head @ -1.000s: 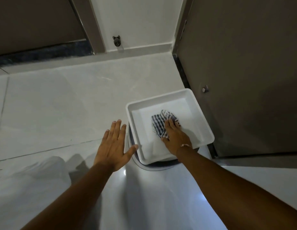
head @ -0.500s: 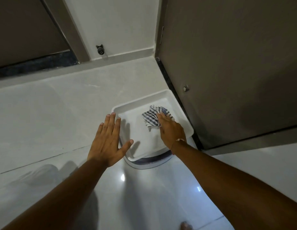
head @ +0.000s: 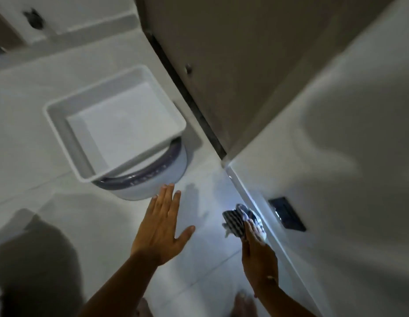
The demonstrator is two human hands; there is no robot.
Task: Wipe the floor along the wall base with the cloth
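Observation:
My right hand [head: 258,257] holds a crumpled blue-and-white checked cloth [head: 239,221] against the pale tiled floor [head: 205,266], right where it meets the white wall base [head: 263,216]. My left hand [head: 161,227] hovers flat and open over the floor, fingers apart, just in front of the tub. The white wall [head: 336,156] rises on the right. A bright patch of light falls on the floor around the cloth.
An empty square white tray [head: 59,133] rests on top of a round white tub with a purple band [head: 153,179]. A brown door [head: 244,53] stands behind it, and a dark socket plate [head: 287,213] sits low on the wall. My toes [head: 242,300] show at the bottom edge.
My right hand lifted the cloth out of the tray and carried it right and down to the floor at the wall base. The view swung right. My left hand stayed spread.

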